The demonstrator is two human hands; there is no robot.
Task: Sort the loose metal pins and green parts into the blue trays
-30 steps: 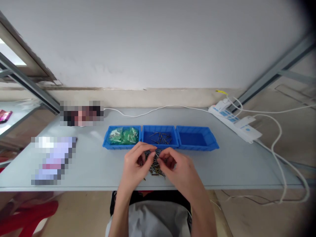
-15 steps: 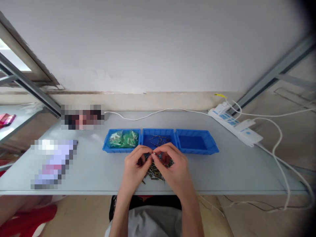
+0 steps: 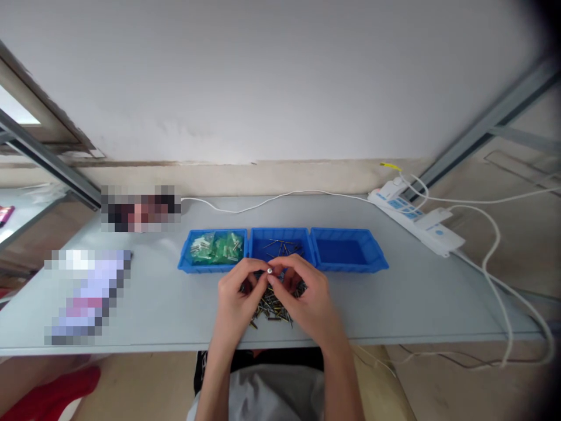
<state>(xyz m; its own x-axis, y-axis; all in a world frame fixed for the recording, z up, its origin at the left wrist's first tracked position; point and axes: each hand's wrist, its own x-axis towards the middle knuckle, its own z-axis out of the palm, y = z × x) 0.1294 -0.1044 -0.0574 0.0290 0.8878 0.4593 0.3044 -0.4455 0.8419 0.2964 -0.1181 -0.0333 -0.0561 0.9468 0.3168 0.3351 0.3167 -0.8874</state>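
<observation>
My left hand [image 3: 236, 301] and my right hand [image 3: 307, 298] meet fingertip to fingertip over a heap of small metal pins [image 3: 269, 307] on the grey table [image 3: 394, 298]. Between the pinched fingers of both hands sits one small silver-tipped pin [image 3: 269, 271]. Just behind the hands stand three blue bins in a row. The left bin [image 3: 213, 250] holds green and silver parts. A few loose pins lie in the middle bin [image 3: 280, 244]. The right bin [image 3: 346, 250] shows only its blue floor.
A white power strip [image 3: 416, 222] with white cables lies at the back right, and one cable runs along the table's back edge. Two blurred patches lie at the left of the table. A metal frame post stands on each side.
Both hands have drawn closer together and lifted a single pin out of the heap, pinching it between them. The view has shifted slightly.
</observation>
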